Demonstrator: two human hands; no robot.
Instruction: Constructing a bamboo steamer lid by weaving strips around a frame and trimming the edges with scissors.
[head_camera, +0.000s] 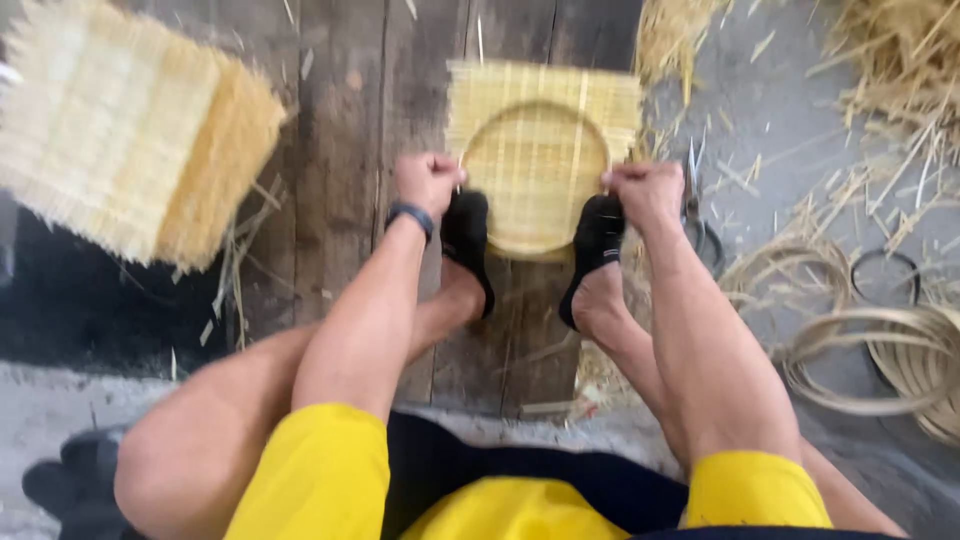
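In the head view, our left hand (428, 182) and right hand (645, 192) are both clenched on opposite edges of the woven bamboo mat (541, 130), which lies on the plank floor (340, 150) pinned under our black-socked feet (468, 240). We judge the weave complete and a round basin already pressed in; the square corners remain untrimmed, and the bamboo hoops (880, 360) at right lie unfitted.

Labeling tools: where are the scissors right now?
Head view, right side: the scissors lie on the grey floor just beyond the right hand, beside the woven bamboo mat.
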